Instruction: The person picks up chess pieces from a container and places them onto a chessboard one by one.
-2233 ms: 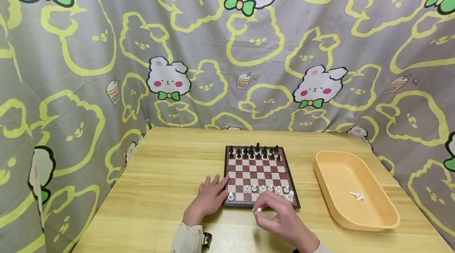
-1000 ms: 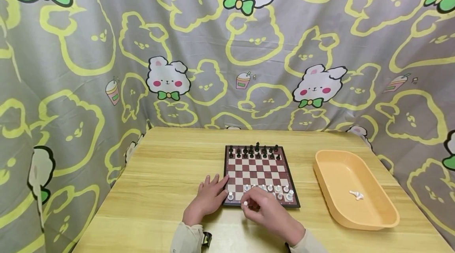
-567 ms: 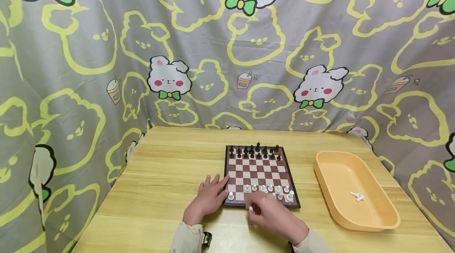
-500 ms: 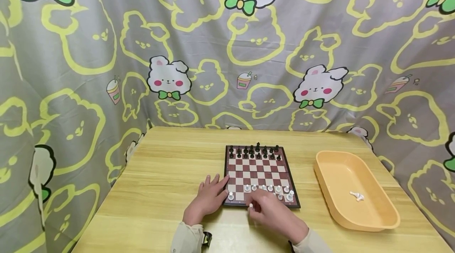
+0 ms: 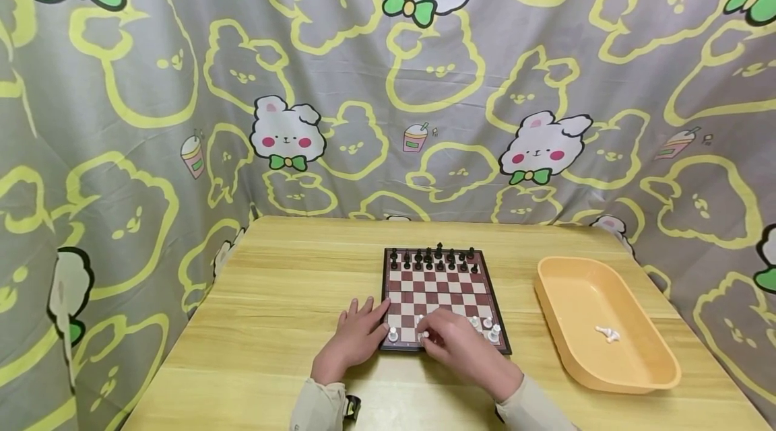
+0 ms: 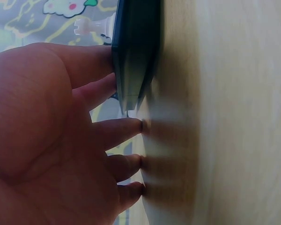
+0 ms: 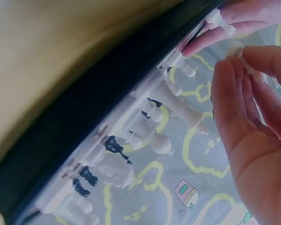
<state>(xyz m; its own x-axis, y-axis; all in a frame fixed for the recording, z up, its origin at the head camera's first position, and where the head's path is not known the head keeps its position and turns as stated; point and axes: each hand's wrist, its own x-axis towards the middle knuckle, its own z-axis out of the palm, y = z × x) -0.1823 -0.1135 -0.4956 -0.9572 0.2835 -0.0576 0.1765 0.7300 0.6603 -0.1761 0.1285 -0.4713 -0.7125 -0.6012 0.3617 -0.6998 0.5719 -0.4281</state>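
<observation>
A chessboard [image 5: 438, 287] lies on the table with black pieces [image 5: 429, 262] in two rows at its far side. My left hand [image 5: 354, 340] has its fingers spread; the thumb and index finger touch the board's left edge and the other fingertips rest on the table. Between thumb and fingertips, my right hand [image 5: 463, 347] pinches a small white chess piece [image 7: 258, 76] over the near row. Its exact kind is partly hidden by the fingers. A white rook [image 5: 393, 335] stands in the near left corner. My right hand covers several near-side white pieces in the head view.
An orange-yellow tray [image 5: 578, 293] stands to the right of the board, with a few white chess pieces [image 5: 608, 334] lying in it. More white pieces [image 5: 494, 333] stand at the board's near right corner. A patterned curtain [image 5: 339, 81] hangs behind the wooden table [image 5: 285, 269].
My right hand has moved from the board's front edge forward and left over the near row, still pinching the white piece. My left hand has stayed at the board's left edge.
</observation>
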